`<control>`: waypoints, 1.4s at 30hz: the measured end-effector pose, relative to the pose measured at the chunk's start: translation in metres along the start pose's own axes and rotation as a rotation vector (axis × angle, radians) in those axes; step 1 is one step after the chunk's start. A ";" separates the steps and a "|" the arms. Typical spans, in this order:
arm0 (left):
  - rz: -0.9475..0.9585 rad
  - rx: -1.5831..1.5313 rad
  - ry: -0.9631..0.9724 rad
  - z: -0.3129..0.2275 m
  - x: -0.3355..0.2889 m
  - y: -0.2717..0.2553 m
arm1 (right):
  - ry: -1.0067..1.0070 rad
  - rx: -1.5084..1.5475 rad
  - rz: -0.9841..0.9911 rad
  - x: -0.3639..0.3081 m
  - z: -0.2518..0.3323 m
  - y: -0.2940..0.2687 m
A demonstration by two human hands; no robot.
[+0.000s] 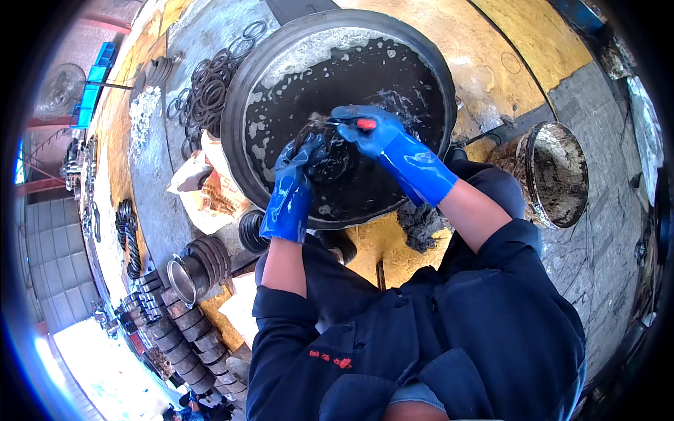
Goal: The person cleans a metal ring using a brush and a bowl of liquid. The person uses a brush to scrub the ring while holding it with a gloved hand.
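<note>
Both my hands wear long blue rubber gloves, above a wide round black basin (235,133) of dark, foamy liquid. My left hand (302,156) is closed, fingers curled round what looks like a dark, wet ring (333,163); the glove and the dark liquid hide much of its outline. To its right, my right hand (371,132) grips a red-handled tool (366,124). The tool's far end points left, close to the left hand's fingertips. A greyish blur there keeps me from telling its exact kind.
Dark rings (210,88) lie heaped left of the basin, with a printed sack (214,189) below them. A dirty metal bucket (558,175) lies tipped at the right. Stacked metal ring parts (189,330) stand at lower left. Dark sludge (421,228) lies beneath the basin's near edge.
</note>
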State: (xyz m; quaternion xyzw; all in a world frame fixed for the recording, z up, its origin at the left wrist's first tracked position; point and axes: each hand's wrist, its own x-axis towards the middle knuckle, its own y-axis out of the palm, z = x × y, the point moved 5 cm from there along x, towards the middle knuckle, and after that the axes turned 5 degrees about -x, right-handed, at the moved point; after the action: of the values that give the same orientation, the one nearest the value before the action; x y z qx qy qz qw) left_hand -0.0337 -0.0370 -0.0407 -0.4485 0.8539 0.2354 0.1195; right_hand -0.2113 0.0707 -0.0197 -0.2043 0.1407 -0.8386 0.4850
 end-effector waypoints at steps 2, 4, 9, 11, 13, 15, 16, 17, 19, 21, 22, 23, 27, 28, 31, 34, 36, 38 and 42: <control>-0.037 0.020 0.038 -0.009 -0.007 0.004 | 0.255 0.012 0.067 -0.003 -0.002 -0.004; -0.059 0.019 0.083 -0.014 -0.009 0.007 | 0.403 -0.054 0.073 -0.008 -0.021 -0.001; -0.041 0.014 0.197 -0.021 -0.011 0.007 | 0.574 0.236 0.237 -0.027 -0.049 0.029; -0.045 0.025 0.204 -0.020 -0.010 0.002 | 0.622 0.300 0.251 -0.036 -0.045 0.041; -0.049 0.010 0.217 -0.017 -0.009 -0.003 | 0.629 0.253 0.311 -0.033 -0.037 0.041; -0.060 0.013 0.257 -0.019 -0.004 -0.005 | 0.587 0.249 0.350 -0.027 -0.034 0.033; -0.064 0.013 0.276 -0.021 -0.002 -0.005 | 0.605 0.299 0.301 -0.027 -0.044 0.032; -0.079 -0.034 0.283 -0.022 -0.001 -0.007 | 0.612 0.250 0.274 -0.027 -0.052 0.026; -0.111 -0.125 0.297 -0.032 -0.004 -0.007 | 0.622 0.152 0.221 -0.022 -0.050 0.010; 0.063 -0.375 0.213 -0.020 0.012 -0.025 | 0.573 0.144 0.269 -0.019 -0.057 0.015; 0.218 -0.513 0.199 -0.018 0.011 -0.027 | 0.518 0.219 0.297 -0.019 -0.047 0.015; 0.375 -0.648 0.184 -0.016 0.010 -0.027 | 0.461 0.294 0.325 -0.017 -0.038 0.016; 0.470 -0.568 0.070 -0.008 0.013 -0.013 | 0.407 0.331 0.382 -0.013 -0.019 0.004; 0.034 -0.156 0.029 -0.008 0.013 -0.016 | 0.379 0.124 0.359 -0.010 -0.016 -0.002; -0.144 0.916 0.642 -0.042 -0.002 -0.012 | 0.204 -0.374 0.334 -0.005 0.014 -0.020; -0.107 1.330 0.988 -0.046 -0.021 0.031 | 0.006 -0.718 0.410 -0.004 0.021 -0.009; 0.051 1.427 1.023 -0.043 -0.033 0.061 | -0.101 -0.874 0.478 -0.007 0.007 0.007; 0.240 1.426 0.873 -0.022 -0.023 0.057 | -0.075 -0.917 0.525 -0.005 -0.001 0.022; 0.238 1.118 0.450 -0.013 -0.010 0.029 | -0.025 -0.667 0.313 -0.010 -0.012 0.010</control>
State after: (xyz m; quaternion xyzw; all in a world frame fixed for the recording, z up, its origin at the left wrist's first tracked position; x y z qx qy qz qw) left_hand -0.0516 -0.0225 -0.0172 -0.2584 0.8965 -0.3369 0.1263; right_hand -0.2054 0.0751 -0.0367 -0.3374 0.4300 -0.6596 0.5160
